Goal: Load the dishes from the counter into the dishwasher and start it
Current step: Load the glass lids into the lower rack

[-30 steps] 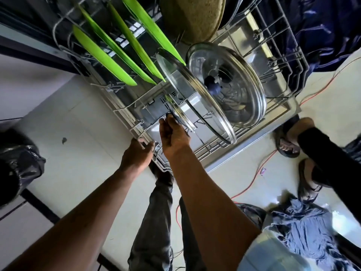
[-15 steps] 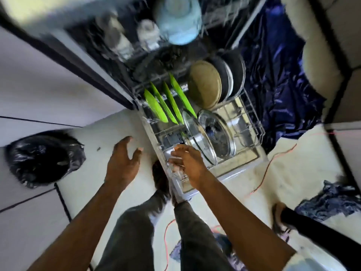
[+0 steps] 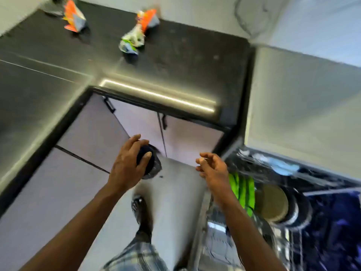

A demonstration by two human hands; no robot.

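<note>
Head view: left hand [image 3: 125, 169], right hand [image 3: 214, 171] slack-fingered, empty. Counter [image 3: 185, 55] shows wrappers [image 3: 132, 40] only; we judge loading done, close dishwasher [image 3: 214, 227] squarely, start.

A home kitchen: dark counter [image 3: 175, 55] over pale cabinet doors [image 3: 91, 133], with a loaded dishwasher [image 3: 218, 243] open beside them

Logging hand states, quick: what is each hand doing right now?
Left hand: open, holding nothing.
Right hand: open, fingers loosely curled, holding nothing.

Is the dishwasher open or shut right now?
Open: green plates and a tan dish stand exposed inside it.
</note>
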